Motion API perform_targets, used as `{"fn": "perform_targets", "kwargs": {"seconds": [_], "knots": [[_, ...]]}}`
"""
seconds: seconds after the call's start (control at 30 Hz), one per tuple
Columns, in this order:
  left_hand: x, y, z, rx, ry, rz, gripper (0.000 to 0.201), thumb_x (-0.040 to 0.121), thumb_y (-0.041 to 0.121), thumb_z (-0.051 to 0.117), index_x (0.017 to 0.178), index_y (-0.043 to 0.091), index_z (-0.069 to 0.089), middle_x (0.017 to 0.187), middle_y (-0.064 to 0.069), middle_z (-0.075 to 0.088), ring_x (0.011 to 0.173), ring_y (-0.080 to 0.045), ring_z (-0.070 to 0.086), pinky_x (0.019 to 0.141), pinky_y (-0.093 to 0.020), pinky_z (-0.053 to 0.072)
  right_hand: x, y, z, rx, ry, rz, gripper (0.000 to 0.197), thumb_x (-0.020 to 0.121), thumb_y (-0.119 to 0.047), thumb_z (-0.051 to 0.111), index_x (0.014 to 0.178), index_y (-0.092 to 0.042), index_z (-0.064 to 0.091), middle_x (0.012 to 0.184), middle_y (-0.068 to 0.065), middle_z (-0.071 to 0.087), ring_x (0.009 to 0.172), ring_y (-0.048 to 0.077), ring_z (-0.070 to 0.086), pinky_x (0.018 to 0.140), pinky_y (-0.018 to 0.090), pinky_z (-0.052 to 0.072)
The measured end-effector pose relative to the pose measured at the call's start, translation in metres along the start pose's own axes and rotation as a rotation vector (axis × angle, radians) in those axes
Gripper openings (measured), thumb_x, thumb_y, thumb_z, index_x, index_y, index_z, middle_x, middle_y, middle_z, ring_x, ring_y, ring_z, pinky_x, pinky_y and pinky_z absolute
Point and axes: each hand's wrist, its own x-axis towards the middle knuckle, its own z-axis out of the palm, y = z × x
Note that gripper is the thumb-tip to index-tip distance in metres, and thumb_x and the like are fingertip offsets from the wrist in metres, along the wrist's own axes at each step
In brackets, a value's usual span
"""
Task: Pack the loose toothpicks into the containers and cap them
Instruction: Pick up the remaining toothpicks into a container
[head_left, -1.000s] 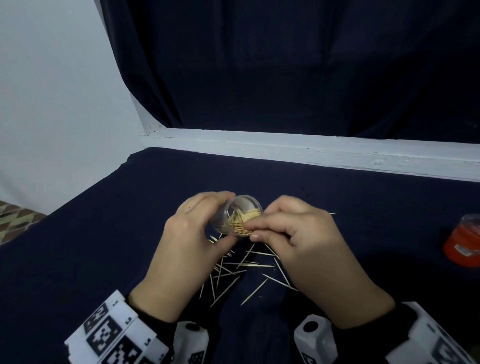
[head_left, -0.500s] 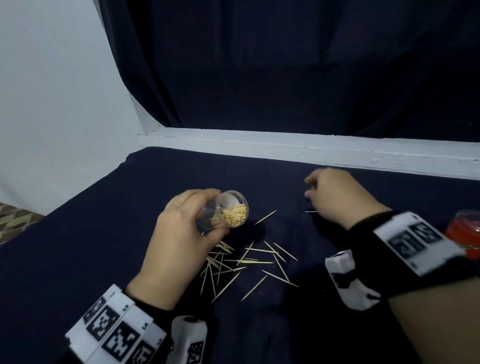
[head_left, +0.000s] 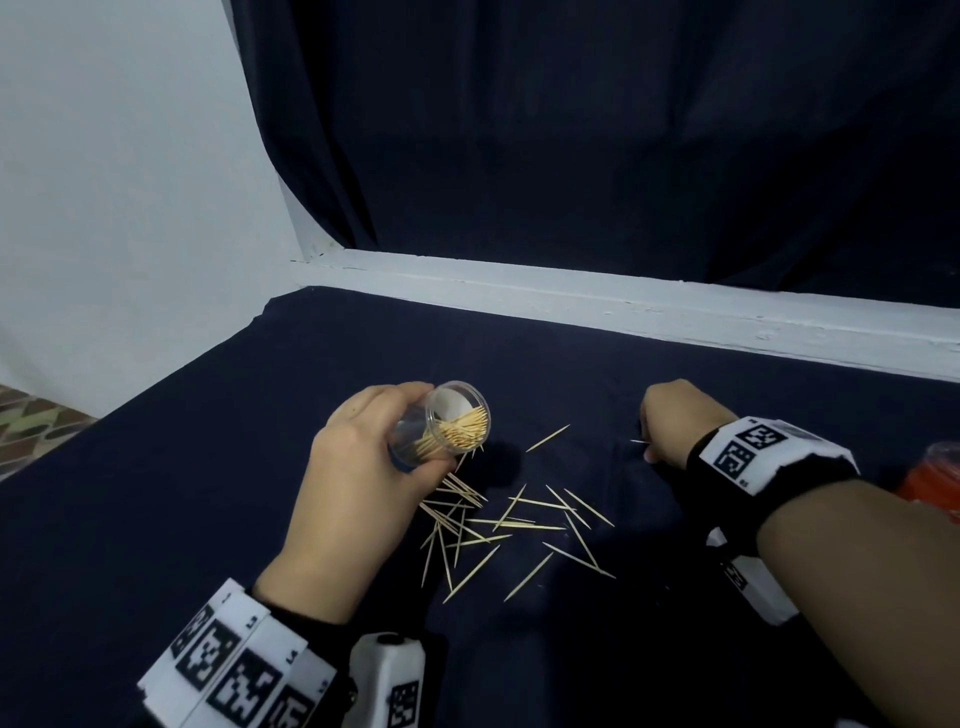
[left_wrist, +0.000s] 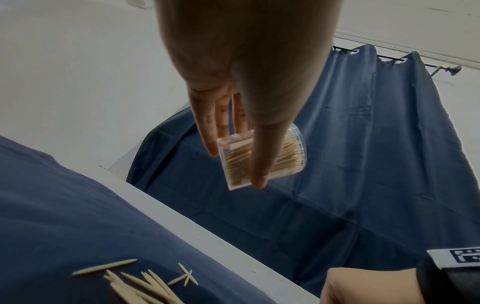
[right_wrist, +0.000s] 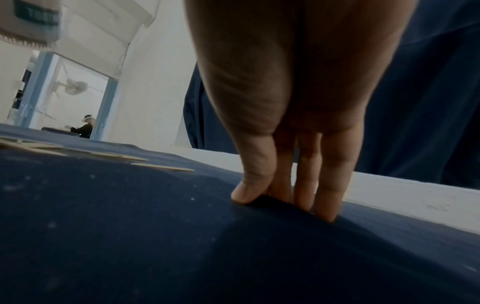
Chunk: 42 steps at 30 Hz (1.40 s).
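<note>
My left hand (head_left: 423, 431) grips a clear round container (head_left: 457, 415) partly filled with toothpicks, tilted with its open mouth facing up and right. From the left wrist, the thumb and fingers (left_wrist: 235, 167) wrap the container (left_wrist: 288, 156). Several loose toothpicks (head_left: 509, 525) lie scattered on the dark cloth just right of that hand, one more (head_left: 548, 438) farther back. My right hand (head_left: 647, 447) is down on the cloth at the right, fingers bent onto a single toothpick (head_left: 639, 441) whose end pokes out. The right wrist view shows thumb and fingers (right_wrist: 283, 203) pinched together against the cloth; the toothpick itself is hidden.
An orange-red container (head_left: 935, 478) sits at the right edge of the table, partly out of view. A white ledge (head_left: 623, 306) runs along the back under a dark curtain (head_left: 571, 130). The table's left edge (head_left: 156, 395) drops to the floor.
My right hand left the container's mouth and moved right and back, down onto the cloth at a lone toothpick. My left hand kept the container, shifting slightly left.
</note>
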Motion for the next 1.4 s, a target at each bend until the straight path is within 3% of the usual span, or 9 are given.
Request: {"fn": "perform_targets", "kwargs": {"seconds": [0.2,0.4,0.5,0.63,0.77,0.83,0.97,1.13,1.4], "knots": [[0.002,-0.007,-0.007,-0.039,-0.016,0.002,0.052,0.059,0.011,0.088,0.106,0.022,0.068,0.099,0.016,0.062,0.096,-0.007,0.058,0.084,-0.034,0.054,0.001,-0.002,-0.001,-0.051,-0.081,0.023,0.016,0.085,-0.016,0.066,0.099,-0.01,0.07,0.102,0.007,0.068,0.075,0.02,0.055,0.067,0.024,0.043],[0.007,-0.013,-0.012,-0.06,-0.07,0.003,0.053,0.06,0.011,0.087,0.107,0.024,0.067,0.1,0.015,0.062,0.097,-0.011,0.059,0.084,-0.038,0.053,-0.014,0.002,0.006,-0.086,-0.092,-0.037,0.022,0.094,-0.01,0.047,0.113,-0.006,0.057,0.117,0.01,0.055,0.102,0.025,0.057,0.08,0.027,0.04],[0.01,-0.015,-0.014,-0.064,-0.095,0.016,0.053,0.06,0.011,0.087,0.107,0.024,0.067,0.1,0.015,0.062,0.097,-0.012,0.06,0.084,-0.039,0.054,-0.021,0.002,0.007,-0.062,-0.117,-0.006,0.023,0.094,-0.009,0.046,0.111,-0.005,0.06,0.108,0.009,0.058,0.098,0.023,0.058,0.077,0.025,0.04],[0.014,-0.015,-0.015,-0.074,-0.118,0.024,0.054,0.059,0.011,0.088,0.108,0.023,0.067,0.101,0.014,0.062,0.097,-0.013,0.059,0.085,-0.039,0.053,-0.036,-0.003,0.011,-0.017,-0.122,0.016,0.025,0.098,-0.011,0.039,0.12,-0.004,0.05,0.122,0.013,0.05,0.111,0.027,0.054,0.087,0.029,0.041],[0.018,-0.016,-0.013,-0.074,-0.132,0.038,0.055,0.058,0.012,0.089,0.108,0.022,0.067,0.1,0.014,0.062,0.097,-0.012,0.059,0.084,-0.038,0.054,-0.052,-0.015,0.013,0.086,-0.191,0.008,0.012,0.099,-0.012,0.039,0.093,-0.01,0.049,0.091,0.003,0.05,0.084,0.02,0.054,0.069,0.025,0.043],[0.019,-0.017,-0.012,-0.069,-0.135,0.045,0.057,0.057,0.012,0.089,0.108,0.022,0.067,0.1,0.014,0.062,0.098,-0.013,0.059,0.084,-0.039,0.054,-0.059,-0.022,0.012,0.139,-0.177,-0.004,0.018,0.098,-0.014,0.04,0.081,-0.012,0.044,0.082,0.001,0.046,0.071,0.016,0.049,0.06,0.023,0.038],[0.02,-0.02,-0.009,-0.078,-0.146,0.054,0.058,0.056,0.013,0.09,0.108,0.024,0.067,0.1,0.019,0.059,0.098,-0.014,0.06,0.084,-0.04,0.054,-0.069,-0.032,0.013,0.231,-0.16,-0.03,0.012,0.097,-0.021,0.044,0.091,-0.012,0.049,0.098,0.005,0.055,0.082,0.019,0.053,0.07,0.026,0.041],[0.022,-0.027,-0.007,-0.087,-0.148,0.052,0.058,0.056,0.012,0.09,0.108,0.024,0.067,0.103,0.014,0.062,0.099,-0.015,0.06,0.084,-0.04,0.054,-0.087,-0.039,0.012,0.332,-0.192,-0.032,0.052,0.073,-0.05,0.074,0.105,-0.016,0.051,0.106,-0.001,0.054,0.093,0.016,0.057,0.079,0.028,0.047],[0.022,-0.031,-0.003,-0.08,-0.162,0.048,0.058,0.054,0.012,0.09,0.107,0.024,0.067,0.1,0.021,0.058,0.097,-0.014,0.06,0.086,-0.039,0.053,-0.087,-0.055,0.018,0.292,-0.136,0.021,0.037,0.078,-0.03,0.075,0.105,-0.012,0.058,0.106,0.004,0.06,0.091,0.019,0.062,0.076,0.028,0.052]]}}
